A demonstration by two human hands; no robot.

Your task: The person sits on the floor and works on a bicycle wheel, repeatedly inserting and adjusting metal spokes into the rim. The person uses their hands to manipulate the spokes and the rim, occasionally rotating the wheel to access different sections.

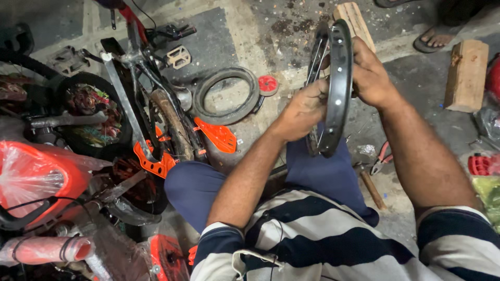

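Two hands: both on one small black bicycle wheel rim, held on edge above the lap, at 1 o'clock from frame centre.
Left hand: closed round the near side of the rim, thumb and fingers pinching at the spoke side; grip firm by the look.
Right hand: wrapped over the far side of the rim, fingers curled behind and out of sight.
Rim state: bare metal, row of spoke holes visible along the inner channel; spokes seen on the left face; no tyre fitted.
Step in hand (judgement): inspecting or working spokes at the rim, wheel steadied between both palms.
Next move calls for (judgement): steady hold from right hand while left fingers shift along the rim; small rotation of the wheel to reach the next hole.
Loose tyre: flat on the concrete floor at 11 o'clock, well apart from the rim.
Red round part: just beside the tyre.
Child's bicycle frame: lying at 10 o'clock, orange guard pieces near it.
Pliers: red-handled, on floor at 4 o'clock, near the knee.
Wooden blocks: at 2 o'clock.
Another person's sandalled foot: top edge, apart.
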